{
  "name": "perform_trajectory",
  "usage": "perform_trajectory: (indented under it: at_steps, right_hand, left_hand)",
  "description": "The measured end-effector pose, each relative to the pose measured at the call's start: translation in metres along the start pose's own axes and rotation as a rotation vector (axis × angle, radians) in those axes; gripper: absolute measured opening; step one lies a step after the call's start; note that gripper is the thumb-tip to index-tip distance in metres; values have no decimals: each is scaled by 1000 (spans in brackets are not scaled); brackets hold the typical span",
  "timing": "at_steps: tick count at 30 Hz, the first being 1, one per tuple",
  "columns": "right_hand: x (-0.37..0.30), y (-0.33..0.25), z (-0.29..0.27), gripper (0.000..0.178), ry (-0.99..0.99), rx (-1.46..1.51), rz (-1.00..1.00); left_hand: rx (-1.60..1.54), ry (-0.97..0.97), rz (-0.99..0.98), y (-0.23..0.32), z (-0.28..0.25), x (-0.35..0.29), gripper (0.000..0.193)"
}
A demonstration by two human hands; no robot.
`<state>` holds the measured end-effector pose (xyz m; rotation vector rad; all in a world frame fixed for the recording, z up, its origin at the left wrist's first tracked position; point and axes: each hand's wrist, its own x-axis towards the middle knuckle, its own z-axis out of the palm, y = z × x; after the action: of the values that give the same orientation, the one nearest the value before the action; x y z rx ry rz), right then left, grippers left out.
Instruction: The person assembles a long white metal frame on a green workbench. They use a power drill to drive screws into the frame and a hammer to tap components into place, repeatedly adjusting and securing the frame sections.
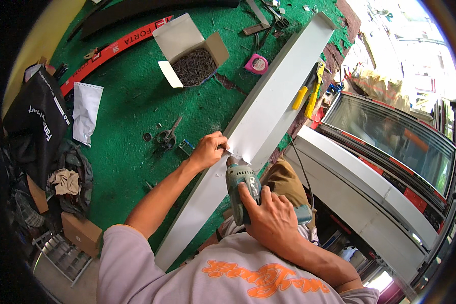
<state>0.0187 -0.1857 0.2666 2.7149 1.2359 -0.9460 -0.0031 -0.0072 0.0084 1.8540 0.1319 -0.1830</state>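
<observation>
A long white metal profile (pixel 276 93) lies diagonally over a green-covered worktable (pixel 121 167). My right hand (pixel 273 215) is wrapped round a green-grey power drill (pixel 242 183), whose front end points at the profile's near middle. My left hand (pixel 209 150) is closed in a pinch at the profile's left edge, just beside the drill's nose. What sits between those fingers is too small to make out. White cut or bent tabs (pixel 243 158) stick up by the drill tip. The bit itself is hard to see.
Left of the profile are scissors (pixel 167 137), a pink tape measure (pixel 257 64) and a carton (pixel 180 35) full of screws (pixel 195 68). Yellow-handled tools (pixel 314 93) lie along its right side. Farther right stand a white panel (pixel 359 187) and a framed window (pixel 390 137). The drill's cord (pixel 305 175) hangs nearby.
</observation>
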Motion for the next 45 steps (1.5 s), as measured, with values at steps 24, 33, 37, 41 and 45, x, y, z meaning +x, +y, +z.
perform_trajectory:
  at_steps: [24, 33, 37, 41, 45]
  right_hand:
    - [-15, 8, -23, 72, -108, -21, -63]
    - [-55, 135, -97, 69, 166, 793, -6]
    - [-55, 223, -100, 64, 480, 1269, 24]
    - [-22, 322, -80, 46, 863, 1588, 194]
    - [42, 450, -72, 42, 858, 1907, 199]
  left_hand:
    - [-14, 30, 11, -6, 4, -2, 9]
    - [172, 56, -77, 2, 12, -8, 7]
    - [133, 150, -68, 8, 19, -13, 15]
    - [166, 265, -206, 15, 22, -16, 22]
    - [266, 222, -352, 18, 19, -17, 24]
